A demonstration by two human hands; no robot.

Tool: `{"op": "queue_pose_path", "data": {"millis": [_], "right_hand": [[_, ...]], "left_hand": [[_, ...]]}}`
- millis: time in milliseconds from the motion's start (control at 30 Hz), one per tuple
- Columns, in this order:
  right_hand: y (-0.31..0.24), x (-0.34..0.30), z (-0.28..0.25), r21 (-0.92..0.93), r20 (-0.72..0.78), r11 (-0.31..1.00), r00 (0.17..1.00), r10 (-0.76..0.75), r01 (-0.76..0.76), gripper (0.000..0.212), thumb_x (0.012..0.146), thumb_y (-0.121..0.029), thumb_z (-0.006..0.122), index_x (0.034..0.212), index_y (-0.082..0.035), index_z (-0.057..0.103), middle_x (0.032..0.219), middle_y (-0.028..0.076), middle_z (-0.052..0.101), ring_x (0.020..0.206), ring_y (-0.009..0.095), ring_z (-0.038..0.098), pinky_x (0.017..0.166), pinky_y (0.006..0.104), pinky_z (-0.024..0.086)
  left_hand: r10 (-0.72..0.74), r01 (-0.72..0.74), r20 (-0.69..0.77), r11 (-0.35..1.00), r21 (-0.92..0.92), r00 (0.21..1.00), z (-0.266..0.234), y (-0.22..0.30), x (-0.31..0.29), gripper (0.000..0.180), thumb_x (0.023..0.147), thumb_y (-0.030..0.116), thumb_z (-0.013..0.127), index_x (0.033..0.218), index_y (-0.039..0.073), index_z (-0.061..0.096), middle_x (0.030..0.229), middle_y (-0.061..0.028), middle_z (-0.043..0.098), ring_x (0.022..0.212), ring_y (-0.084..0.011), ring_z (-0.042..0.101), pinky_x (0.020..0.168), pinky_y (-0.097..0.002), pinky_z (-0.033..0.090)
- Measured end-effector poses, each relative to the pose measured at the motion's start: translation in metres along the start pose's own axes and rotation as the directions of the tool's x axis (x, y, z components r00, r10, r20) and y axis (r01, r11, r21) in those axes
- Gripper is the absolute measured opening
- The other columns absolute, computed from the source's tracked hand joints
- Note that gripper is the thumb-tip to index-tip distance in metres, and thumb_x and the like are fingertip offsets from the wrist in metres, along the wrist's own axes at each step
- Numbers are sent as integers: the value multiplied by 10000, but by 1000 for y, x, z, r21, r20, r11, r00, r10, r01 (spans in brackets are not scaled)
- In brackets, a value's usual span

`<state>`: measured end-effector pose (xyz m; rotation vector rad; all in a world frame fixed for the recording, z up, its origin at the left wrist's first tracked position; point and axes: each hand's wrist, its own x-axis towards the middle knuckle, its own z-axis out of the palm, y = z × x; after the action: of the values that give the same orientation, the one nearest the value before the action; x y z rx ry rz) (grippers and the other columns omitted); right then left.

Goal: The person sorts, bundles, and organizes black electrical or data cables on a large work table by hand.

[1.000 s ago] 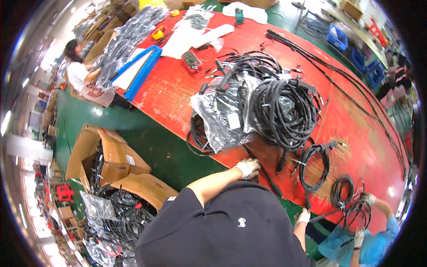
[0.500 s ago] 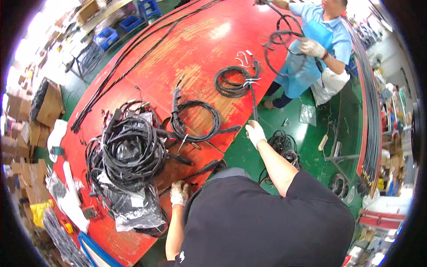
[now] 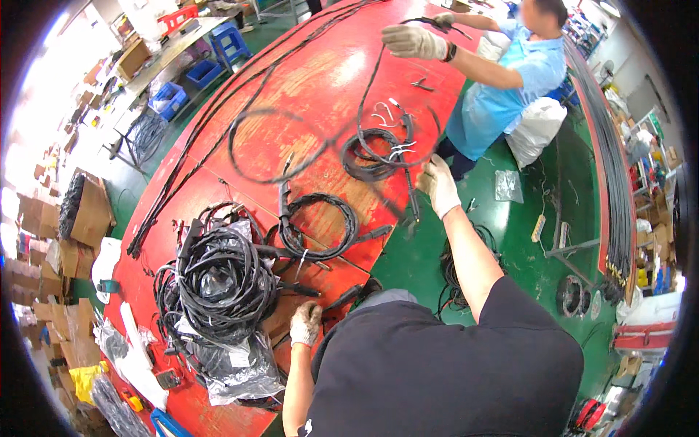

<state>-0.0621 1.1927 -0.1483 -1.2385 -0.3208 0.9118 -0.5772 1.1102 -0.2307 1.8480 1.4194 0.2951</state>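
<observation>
Two coils (image 3: pixel 348 162) (image 3: pixel 350 220) near both hands (image 3: pixel 306 324) (image 3: pixel 439 188)

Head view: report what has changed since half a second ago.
The co-worker's looped cable has swung away from their body, out over the red table, one gloved hand extended. The person's right hand appears to have let go of the cable tail, whose tip now shows. The left hand stays near the table's edge; the large cable pile and tied coil stay put.
</observation>
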Motion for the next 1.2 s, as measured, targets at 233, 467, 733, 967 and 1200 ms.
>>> {"op": "queue_pose_path", "data": {"millis": [233,467,733,967,1200], "right_hand": [[32,-7,119,-635,474,770,820,320,67,564,991,-389,614,1410,-21,534,1172,100,676,978,190,662,866,377,551],[158,-102,171,-820,572,398,612,546,411,773,904,-593,643,1341,41,585,1296,274,654,1246,398,614,1066,442,468],[176,-88,200,-883,454,394,675,582,255,719,882,-510,659,1352,24,551,1284,268,659,1210,376,639,1046,417,475],[183,-105,215,-695,488,719,730,479,-8,431,873,-360,635,1056,27,682,942,227,706,940,350,686,861,450,520],[76,-147,219,-743,605,583,703,373,330,376,944,-361,560,1132,-46,645,1052,244,707,1027,398,684,930,476,517]], "left_hand": [[-41,-8,-150,951,-309,988,-4,38,21,334,990,344,604,1139,62,703,1093,-194,719,1049,-389,678,919,-446,526],[-129,76,-208,966,-246,970,3,43,-2,342,990,293,612,1173,14,692,1105,-199,725,1046,-348,693,910,-405,532],[-341,254,-122,855,-452,932,18,45,-36,336,972,312,660,1157,34,700,1056,-176,731,981,-306,704,889,-390,543],[163,-44,-432,961,273,887,-23,91,12,690,905,391,723,1452,48,479,1424,-279,508,1323,-457,480,1112,-535,384],[13,-72,-278,976,-204,961,-68,159,64,492,948,144,686,1374,77,449,1162,-164,681,951,-290,718,850,-414,567]]}}
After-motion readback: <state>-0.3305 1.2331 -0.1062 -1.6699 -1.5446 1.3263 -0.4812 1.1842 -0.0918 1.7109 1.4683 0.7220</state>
